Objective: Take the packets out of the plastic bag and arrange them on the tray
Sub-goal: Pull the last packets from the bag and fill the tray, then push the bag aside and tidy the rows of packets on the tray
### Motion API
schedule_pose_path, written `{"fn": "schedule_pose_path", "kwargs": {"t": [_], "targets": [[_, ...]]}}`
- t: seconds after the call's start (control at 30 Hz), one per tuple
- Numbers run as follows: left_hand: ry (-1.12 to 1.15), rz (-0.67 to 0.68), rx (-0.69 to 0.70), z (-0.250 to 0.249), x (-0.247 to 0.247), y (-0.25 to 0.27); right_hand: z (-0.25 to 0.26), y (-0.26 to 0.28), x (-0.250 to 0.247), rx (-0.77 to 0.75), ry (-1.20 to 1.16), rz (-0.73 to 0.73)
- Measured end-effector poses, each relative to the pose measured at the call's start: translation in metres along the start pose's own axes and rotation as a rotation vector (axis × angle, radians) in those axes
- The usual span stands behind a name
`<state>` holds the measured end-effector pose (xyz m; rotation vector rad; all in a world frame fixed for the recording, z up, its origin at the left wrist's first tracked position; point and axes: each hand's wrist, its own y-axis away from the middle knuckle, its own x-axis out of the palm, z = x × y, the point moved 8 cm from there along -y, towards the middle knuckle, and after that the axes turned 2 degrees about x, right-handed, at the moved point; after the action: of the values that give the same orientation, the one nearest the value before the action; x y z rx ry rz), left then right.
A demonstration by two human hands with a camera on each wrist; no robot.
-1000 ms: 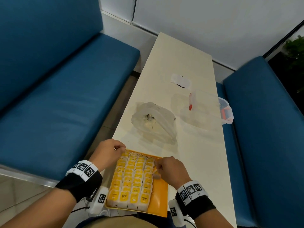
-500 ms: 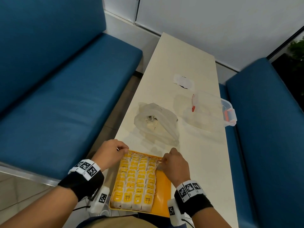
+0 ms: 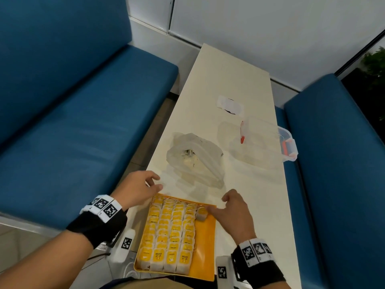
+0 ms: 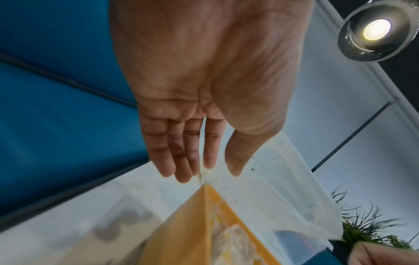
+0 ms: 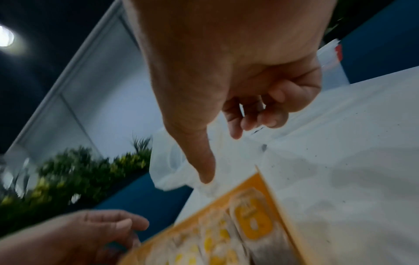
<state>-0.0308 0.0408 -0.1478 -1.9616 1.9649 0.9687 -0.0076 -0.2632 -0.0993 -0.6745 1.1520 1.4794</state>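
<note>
An orange tray (image 3: 206, 245) lies at the table's near edge with several rows of yellow-labelled packets (image 3: 170, 232) across its left part. One packet (image 3: 201, 214) lies alone at the far end of the bare right strip. My right hand (image 3: 216, 204) hovers beside that packet, fingers loosely curled and holding nothing; its thumb (image 5: 205, 172) points down over the tray's far rim. My left hand (image 3: 153, 182) hangs open above the tray's far-left corner (image 4: 205, 190), fingers straight. The crumpled clear plastic bag (image 3: 195, 159) rests just beyond the tray, its contents unclear.
A clear lidded container (image 3: 268, 140) with red clips stands at the table's right edge beyond the bag. A scrap of white paper (image 3: 230, 105) lies farther back. Blue benches (image 3: 83, 122) flank the narrow white table (image 3: 256, 205) on both sides.
My right hand has let go of the lone packet at the tray's far right and drawn back a little. My left hand has lifted off the tray's corner and its fingers have straightened.
</note>
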Motion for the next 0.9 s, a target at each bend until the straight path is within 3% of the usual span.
{"fn": "schedule_pose_path", "kwargs": {"t": [0.23,0.33,0.5,0.6,0.67,0.77,0.83,0.9], "targets": [[0.063,-0.177,0.115,-0.063,-0.014,-0.050,0.017,-0.032,-0.015,0.047,-0.385,-0.020],[0.011,-0.272,0.136,-0.075,-0.021,-0.063,0.028,-0.048,-0.027,0.021,-0.488,-0.102],[0.060,-0.382,0.142,-0.084,-0.046,-0.050,0.075,-0.056,-0.102,-0.224,-0.549,-0.351],[0.074,-0.504,0.352,-0.114,-0.061,-0.014,0.096,-0.042,-0.113,-0.386,-0.495,-0.377],[0.039,-0.382,0.498,-0.139,-0.050,-0.007,0.106,-0.031,-0.109,-0.475,-0.470,-0.365],[-0.102,-0.112,0.579,-0.161,-0.017,-0.019,0.123,-0.015,-0.099,-0.622,-0.442,-0.346],[-0.102,-0.036,0.562,-0.170,-0.007,-0.036,0.135,-0.004,-0.098,-0.709,-0.448,-0.341],[-0.206,0.116,0.398,-0.160,0.009,-0.055,0.146,0.007,-0.098,-0.778,-0.444,-0.335]]}}
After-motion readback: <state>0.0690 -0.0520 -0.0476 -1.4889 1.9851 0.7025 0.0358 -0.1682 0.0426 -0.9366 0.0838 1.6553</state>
